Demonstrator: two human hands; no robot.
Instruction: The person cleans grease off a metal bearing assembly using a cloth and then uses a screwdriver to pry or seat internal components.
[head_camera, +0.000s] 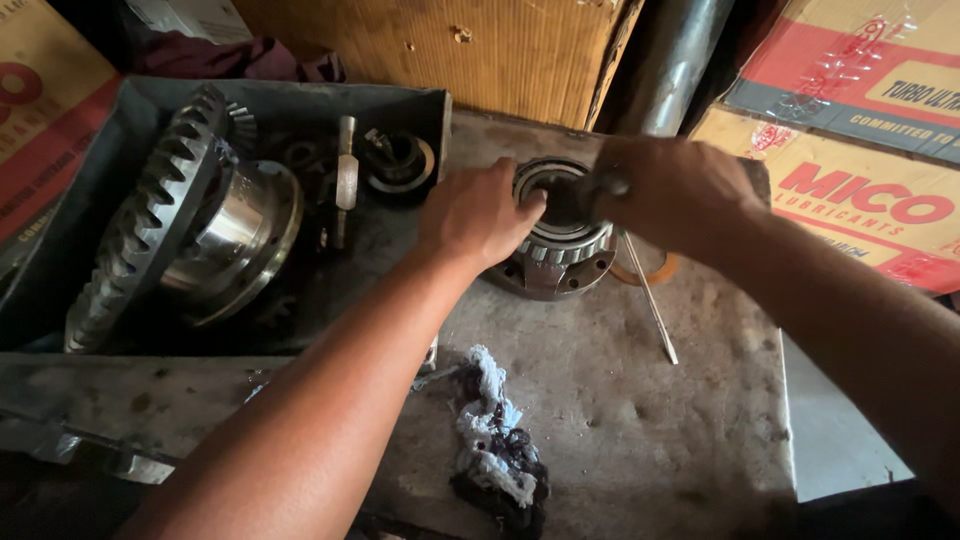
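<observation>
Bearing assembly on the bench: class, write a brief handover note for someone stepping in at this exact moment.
Left hand: closed on the top rim of the bearing assembly, steadying it on the bench.
Right hand: closed around a dark tool pressed into the assembly's centre.
Nearby: thin rod beside the assembly; dirty rag in front; large ring gear and small parts in the tray to the left.
Done: assembly stands upright, rollers visible.
Left: cannot tell how far the centre piece is seated.
</observation>
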